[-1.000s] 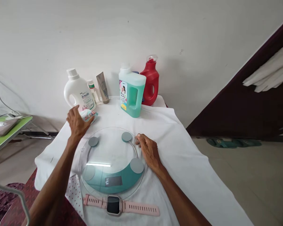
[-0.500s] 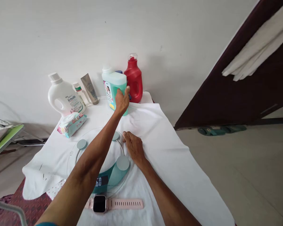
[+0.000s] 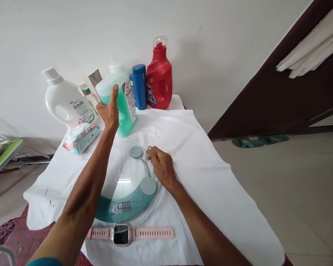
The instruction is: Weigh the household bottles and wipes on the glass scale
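Note:
My left hand is closed round the handle of a translucent bottle of green liquid, which is turned with its printed label to the right. At the right rim of a round glass bathroom scale, my right hand has its fingers curled, with thumb and forefinger pinching the glass edge. Lit digits show on the scale's display, and my left forearm covers its left part. Just below the scale lies a pink-strapped smartwatch, face up with a dark screen.
Left on the white cloth are a white detergent jug, a small clear bottle, a grey tube and a wipes pack. A blue bottle and red detergent bottle stand along the wall.
My left hand has left the wipes pack, taken hold of the green bottle and shifted it left, turning it. The blue bottle behind is now uncovered. My right hand stays at the scale's rim.

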A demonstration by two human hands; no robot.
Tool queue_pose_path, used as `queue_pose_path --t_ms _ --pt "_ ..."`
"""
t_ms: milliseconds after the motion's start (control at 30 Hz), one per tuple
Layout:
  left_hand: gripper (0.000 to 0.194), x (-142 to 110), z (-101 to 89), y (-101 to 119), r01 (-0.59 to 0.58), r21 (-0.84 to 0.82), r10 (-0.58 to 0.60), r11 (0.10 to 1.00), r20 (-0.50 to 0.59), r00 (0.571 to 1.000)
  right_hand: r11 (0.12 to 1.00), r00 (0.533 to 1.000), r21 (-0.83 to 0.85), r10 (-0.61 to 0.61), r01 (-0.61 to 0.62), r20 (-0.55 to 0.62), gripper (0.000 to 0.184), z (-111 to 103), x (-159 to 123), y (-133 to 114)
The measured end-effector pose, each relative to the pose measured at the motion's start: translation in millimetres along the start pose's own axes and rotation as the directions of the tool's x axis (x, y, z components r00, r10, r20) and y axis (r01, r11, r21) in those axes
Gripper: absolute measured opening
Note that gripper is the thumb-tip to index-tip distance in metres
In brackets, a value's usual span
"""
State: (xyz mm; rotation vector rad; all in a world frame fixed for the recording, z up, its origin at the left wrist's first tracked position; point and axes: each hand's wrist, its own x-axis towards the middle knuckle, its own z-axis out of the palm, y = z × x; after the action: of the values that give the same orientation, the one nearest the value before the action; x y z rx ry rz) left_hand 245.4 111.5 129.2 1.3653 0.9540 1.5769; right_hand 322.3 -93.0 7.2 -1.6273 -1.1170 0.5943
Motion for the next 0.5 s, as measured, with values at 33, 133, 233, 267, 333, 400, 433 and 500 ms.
queue_pose_path --t_ms 33,133,233,267,333,400,433,500 --pt "0.049 3 -7.9 1 -0.016 0.004 0.017 1.000 -0.041 0.999 1.000 1.000 0.002 0.009 -0.009 0.004 0.060 0 0 0" --pt "0.060 5 -31.0 5 -0.045 0.051 0.050 0.998 -0.107 0.993 1.000 1.000 0.012 0.026 -0.026 0.015 0.062 0 0 0" --pt "0.066 -1 -53.3 12 -0.036 0.077 0.042 0.996 -0.080 0.996 0.999 0.999 0.020 0.037 -0.037 0.019 0.064 0 0 -1" --pt "0.068 -4 -60.0 17 -0.051 0.073 0.056 0.996 -0.077 0.995 0.999 0.999 0.019 0.037 -0.038 0.021 0.065 0 0 -2" --pt "0.071 -10 -71.3 28 -0.108 0.040 0.111 0.993 -0.088 0.990 0.999 0.999 0.012 0.039 -0.039 0.023 0.068 -1 -1 -4" --pt "0.072 -13 -80.0 44 -0.152 -0.011 0.150 0.988 -0.102 0.983 0.999 0.999 0.003 0.039 -0.039 0.021 0.070 -1 -1 -5" --pt "0.071 -16 -83.7 52 -0.160 -0.029 0.157 0.987 -0.103 0.982 0.999 0.999 0.000 0.036 -0.036 0.019 0.071 -1 -2 -6" --pt "0.069 -21 -90.9 70 -0.165 -0.040 0.160 0.986 -0.097 0.982 1.000 1.000 -0.003 0.023 -0.023 0.013 0.072 -2 -2 -6"
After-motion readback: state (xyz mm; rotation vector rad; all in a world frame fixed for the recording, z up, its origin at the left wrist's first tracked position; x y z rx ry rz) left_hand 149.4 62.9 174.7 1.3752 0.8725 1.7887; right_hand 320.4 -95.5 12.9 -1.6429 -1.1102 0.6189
